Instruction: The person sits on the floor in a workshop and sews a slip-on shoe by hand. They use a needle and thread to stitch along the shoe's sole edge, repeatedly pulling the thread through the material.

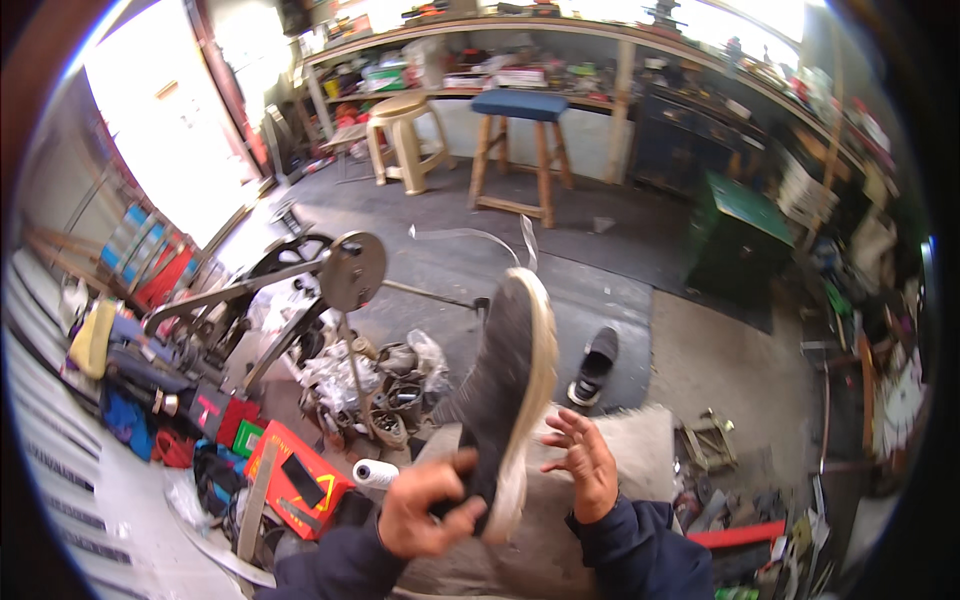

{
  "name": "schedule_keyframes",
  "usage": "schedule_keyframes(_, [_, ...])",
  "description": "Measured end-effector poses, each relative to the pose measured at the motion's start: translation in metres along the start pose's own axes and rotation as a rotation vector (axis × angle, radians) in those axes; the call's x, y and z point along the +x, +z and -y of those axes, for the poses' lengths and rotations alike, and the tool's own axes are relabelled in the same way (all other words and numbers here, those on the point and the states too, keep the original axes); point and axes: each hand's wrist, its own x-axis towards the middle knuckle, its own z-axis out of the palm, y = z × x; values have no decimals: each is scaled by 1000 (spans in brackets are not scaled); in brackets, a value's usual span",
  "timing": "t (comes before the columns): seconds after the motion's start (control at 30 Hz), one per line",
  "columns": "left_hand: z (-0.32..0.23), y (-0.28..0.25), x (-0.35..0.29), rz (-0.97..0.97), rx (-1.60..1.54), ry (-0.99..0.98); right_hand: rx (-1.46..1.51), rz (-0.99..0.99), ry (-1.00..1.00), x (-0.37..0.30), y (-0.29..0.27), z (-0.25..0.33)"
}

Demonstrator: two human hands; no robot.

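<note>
My left hand (425, 505) grips a dark grey shoe (502, 345) by its heel end, with the fingers at the opening. The shoe is held up on its side, toe pointing away, and its pale, worn sole edge (541, 370) faces right. A clear, thin strip (528, 240) shows just beyond the toe. Just right of the shoe, my right hand (586, 465) is apart from it, fingers spread and holding nothing. Under both hands lies a beige cloth (640, 450) over my lap. On the floor ahead sits a second dark shoe (596, 366) with a pale sole.
At the left stands a metal hand-cranked machine (352, 272), with shoes and plastic bags beneath. Nearer are a red box (300, 482) and a white thread spool (375, 473). A blue-topped stool (519, 105), beige stool (400, 105) and green cabinet (740, 235) stand farther off.
</note>
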Motion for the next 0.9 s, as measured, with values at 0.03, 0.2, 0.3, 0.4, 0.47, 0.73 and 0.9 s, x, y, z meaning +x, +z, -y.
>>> schedule_keyframes(0.03, [-12,12,-11,104,140,17,156,-14,-17,-9,-7,6])
schedule_keyframes(0.2, [-23,76,-32,455,454,123,-26,-266,-79,-74,-24,27])
schedule_keyframes(0.3, [-27,84,-39,518,463,169,-114,-390,-217,-112,-19,26])
schedule_keyframes(0.4, [-28,84,-44,559,516,226,-465,-531,-211,-128,-32,24])
schedule_keyframes(0.47, [-25,84,-46,554,502,255,-794,-594,-295,-127,-42,18])
schedule_keyframes(0.73, [-20,69,-37,251,322,333,-1233,-519,-215,-107,-49,-4])
schedule_keyframes(0.9, [-30,66,2,196,441,240,-1273,-449,-169,-98,-38,-3])
